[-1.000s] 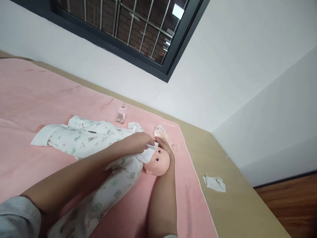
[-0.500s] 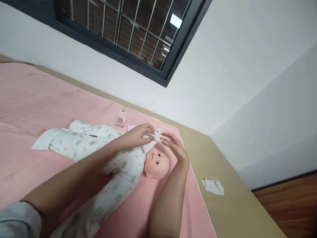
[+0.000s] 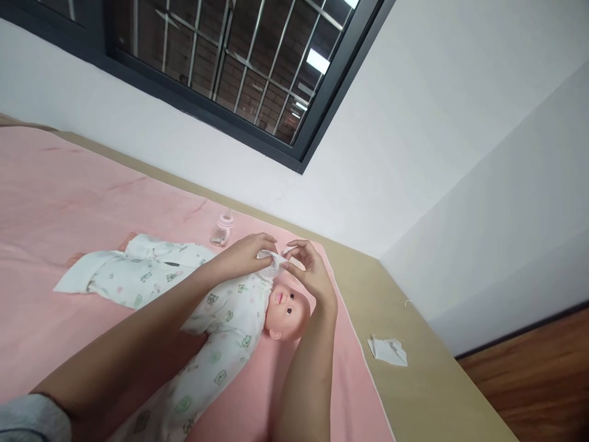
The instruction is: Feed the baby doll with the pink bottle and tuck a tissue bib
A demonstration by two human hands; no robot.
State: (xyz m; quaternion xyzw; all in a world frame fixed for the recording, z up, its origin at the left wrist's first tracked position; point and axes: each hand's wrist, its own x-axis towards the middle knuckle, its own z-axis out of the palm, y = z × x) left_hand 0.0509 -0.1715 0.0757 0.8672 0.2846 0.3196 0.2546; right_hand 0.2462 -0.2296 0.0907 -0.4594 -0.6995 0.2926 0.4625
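Note:
A baby doll (image 3: 288, 310) lies on its back on a pink blanket (image 3: 248, 393), dressed in a white printed outfit (image 3: 230, 307) with small green animal figures. Over the doll's far shoulder, beside its face, my left hand (image 3: 251, 253) pinches a thin white tissue (image 3: 276, 260). Across from it, my right hand (image 3: 309, 265) has its thumb and fingers curled on the tissue's other side. My right forearm covers part of the doll's head, and my left forearm crosses its body. What lies under the tissue is hidden.
A pink-capped baby bottle (image 3: 222, 228) stands beyond the doll, near the blanket's far edge. On the tan surface (image 3: 391, 405) at the right lies a crumpled white tissue (image 3: 389, 351). A white wall and a dark-framed window (image 3: 294, 156) rise behind.
My right hand has moved closer to my left, its fingers changing from loosely extended to curled on the tissue. The view has shifted slightly.

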